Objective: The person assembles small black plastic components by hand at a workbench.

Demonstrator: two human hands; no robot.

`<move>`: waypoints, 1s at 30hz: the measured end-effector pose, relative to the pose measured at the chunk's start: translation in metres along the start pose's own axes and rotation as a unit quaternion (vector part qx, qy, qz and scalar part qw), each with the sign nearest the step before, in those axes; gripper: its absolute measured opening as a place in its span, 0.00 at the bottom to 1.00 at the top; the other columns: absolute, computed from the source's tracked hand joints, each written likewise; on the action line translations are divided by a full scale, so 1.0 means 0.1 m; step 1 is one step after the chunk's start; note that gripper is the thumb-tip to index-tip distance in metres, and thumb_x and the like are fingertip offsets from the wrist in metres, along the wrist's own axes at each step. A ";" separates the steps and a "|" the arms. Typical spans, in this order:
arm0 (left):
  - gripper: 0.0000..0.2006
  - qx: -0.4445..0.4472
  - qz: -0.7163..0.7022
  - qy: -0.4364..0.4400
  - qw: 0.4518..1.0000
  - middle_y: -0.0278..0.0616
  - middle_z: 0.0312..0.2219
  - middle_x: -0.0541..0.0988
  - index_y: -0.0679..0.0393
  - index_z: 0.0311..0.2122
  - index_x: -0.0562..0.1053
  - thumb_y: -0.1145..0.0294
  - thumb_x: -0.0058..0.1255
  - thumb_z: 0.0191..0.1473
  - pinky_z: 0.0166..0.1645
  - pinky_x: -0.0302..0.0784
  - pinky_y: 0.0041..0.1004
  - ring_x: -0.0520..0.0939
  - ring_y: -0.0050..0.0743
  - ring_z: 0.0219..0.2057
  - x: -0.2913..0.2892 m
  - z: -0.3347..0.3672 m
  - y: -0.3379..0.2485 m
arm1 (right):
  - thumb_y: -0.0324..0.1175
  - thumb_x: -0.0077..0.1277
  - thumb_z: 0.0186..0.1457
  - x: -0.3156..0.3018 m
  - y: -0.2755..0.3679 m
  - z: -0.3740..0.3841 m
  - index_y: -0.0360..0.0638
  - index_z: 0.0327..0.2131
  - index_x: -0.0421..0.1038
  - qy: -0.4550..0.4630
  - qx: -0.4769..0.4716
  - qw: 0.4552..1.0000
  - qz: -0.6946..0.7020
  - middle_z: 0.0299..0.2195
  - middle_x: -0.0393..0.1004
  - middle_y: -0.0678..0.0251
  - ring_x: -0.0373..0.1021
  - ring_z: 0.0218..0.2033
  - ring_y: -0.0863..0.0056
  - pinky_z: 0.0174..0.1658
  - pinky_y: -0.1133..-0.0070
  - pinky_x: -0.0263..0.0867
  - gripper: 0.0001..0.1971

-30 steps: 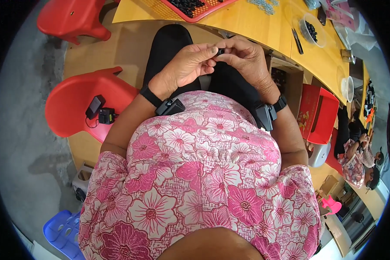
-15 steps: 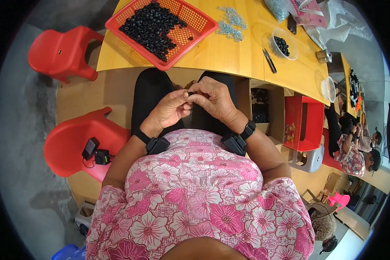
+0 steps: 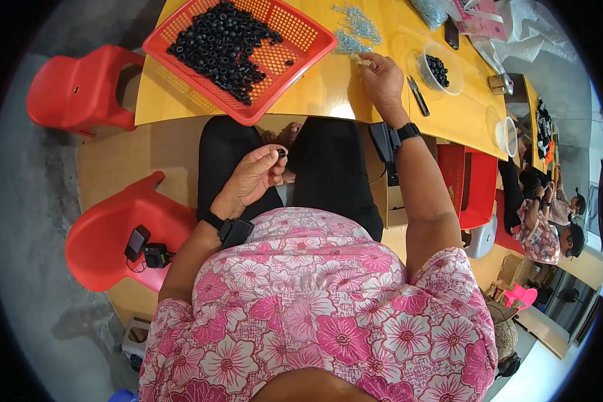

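Observation:
My left hand [image 3: 253, 175] is closed above my lap, pinching a small black ring-shaped part [image 3: 281, 153] between thumb and forefinger. Over the table, my right hand [image 3: 384, 80] reaches to the near edge of a pile of small clear pieces [image 3: 356, 30]. Its fingers are drawn together, with something pale yellow at the tips that is too small to make out. Many black ring-shaped parts like the held one lie in a red plastic basket [image 3: 285, 94], left of the right hand.
Right of my right hand are a pair of dark-handled snips [image 3: 419, 97] and a clear bowl [image 3: 457, 77] of black parts. Under the table stand a cardboard box [image 3: 378, 191] and a red box [image 3: 457, 218]. Red chairs [image 3: 107, 224] are at left; other people [image 3: 539, 231] sit far right.
Both hands were together above my lap. My right hand has since moved up and right to the clear pieces; my left hand stays over my lap with the black ring-shaped part.

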State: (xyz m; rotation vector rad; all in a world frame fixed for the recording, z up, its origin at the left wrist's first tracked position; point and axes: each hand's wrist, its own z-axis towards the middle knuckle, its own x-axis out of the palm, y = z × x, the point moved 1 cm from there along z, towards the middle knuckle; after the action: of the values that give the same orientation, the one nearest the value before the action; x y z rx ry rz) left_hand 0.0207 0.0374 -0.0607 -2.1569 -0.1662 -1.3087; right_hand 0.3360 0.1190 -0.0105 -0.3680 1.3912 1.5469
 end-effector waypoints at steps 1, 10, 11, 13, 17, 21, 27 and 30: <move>0.12 0.000 -0.002 -0.002 1.000 0.31 0.28 0.72 0.59 0.41 0.70 0.63 0.50 0.56 0.30 0.67 0.17 0.70 0.15 0.27 -0.01 0.00 0.01 | 0.32 0.56 0.43 0.02 0.01 0.01 0.47 0.34 0.77 -0.001 -0.009 0.999 -0.038 0.23 0.71 0.62 0.70 0.25 0.68 0.32 0.76 0.67 0.11; 0.11 -0.003 -0.018 -0.010 1.000 0.31 0.29 0.72 0.58 0.41 0.70 0.63 0.50 0.56 0.31 0.68 0.17 0.71 0.15 0.27 -0.02 0.01 0.00 | 0.33 0.59 0.44 0.02 -0.01 -0.05 0.44 0.33 0.77 0.017 -0.005 1.000 -0.005 0.23 0.71 0.64 0.70 0.24 0.74 0.30 0.81 0.66 0.10; 0.12 -0.002 -0.011 -0.007 1.000 0.31 0.29 0.72 0.58 0.41 0.70 0.63 0.50 0.56 0.31 0.67 0.17 0.70 0.16 0.27 -0.03 0.01 0.00 | 0.34 0.59 0.45 0.02 0.00 -0.06 0.44 0.33 0.77 0.020 0.005 1.000 0.020 0.23 0.71 0.64 0.70 0.24 0.75 0.30 0.81 0.66 0.10; 0.13 -0.001 -0.006 -0.005 1.000 0.31 0.30 0.71 0.58 0.42 0.69 0.62 0.50 0.56 0.32 0.66 0.17 0.69 0.16 0.28 -0.05 0.01 0.01 | 0.35 0.59 0.43 0.01 0.01 -0.05 0.45 0.32 0.78 0.014 0.003 1.000 0.021 0.24 0.71 0.63 0.70 0.24 0.71 0.31 0.78 0.67 0.10; 0.12 0.003 0.002 -0.005 1.000 0.31 0.30 0.71 0.58 0.42 0.69 0.62 0.49 0.56 0.32 0.66 0.17 0.69 0.17 0.28 -0.05 0.01 0.01 | 0.36 0.59 0.42 0.01 -0.02 -0.03 0.47 0.32 0.78 0.021 -0.026 0.999 0.001 0.25 0.72 0.61 0.70 0.25 0.66 0.31 0.74 0.67 0.11; 0.12 0.000 0.002 -0.010 1.000 0.31 0.30 0.71 0.58 0.41 0.70 0.62 0.49 0.56 0.32 0.66 0.17 0.69 0.17 0.28 -0.06 0.01 0.02 | 0.36 0.59 0.42 0.01 0.02 -0.02 0.48 0.32 0.77 0.040 -0.020 0.999 -0.029 0.25 0.72 0.62 0.71 0.26 0.66 0.31 0.73 0.67 0.11; 0.12 0.006 0.005 -0.013 1.000 0.30 0.30 0.71 0.58 0.41 0.70 0.62 0.49 0.56 0.32 0.66 0.17 0.69 0.16 0.27 -0.06 0.00 0.02 | 0.35 0.59 0.41 0.01 -0.03 -0.08 0.48 0.33 0.78 0.039 -0.042 0.998 -0.004 0.25 0.72 0.62 0.71 0.25 0.68 0.31 0.75 0.67 0.11; 0.12 0.005 0.004 -0.007 1.000 0.30 0.30 0.71 0.58 0.41 0.70 0.62 0.49 0.56 0.32 0.66 0.18 0.69 0.16 0.27 -0.07 0.01 0.02 | 0.34 0.59 0.41 0.00 -0.08 -0.11 0.47 0.33 0.78 0.008 -0.016 0.999 0.041 0.24 0.72 0.64 0.70 0.25 0.69 0.31 0.77 0.67 0.11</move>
State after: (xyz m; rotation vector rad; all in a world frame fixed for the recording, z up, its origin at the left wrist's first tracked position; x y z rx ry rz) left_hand 0.0187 0.0377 -0.0672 -2.1576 -0.1685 -1.2848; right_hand 0.3384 0.1078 -0.0183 -0.3467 1.4108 1.6382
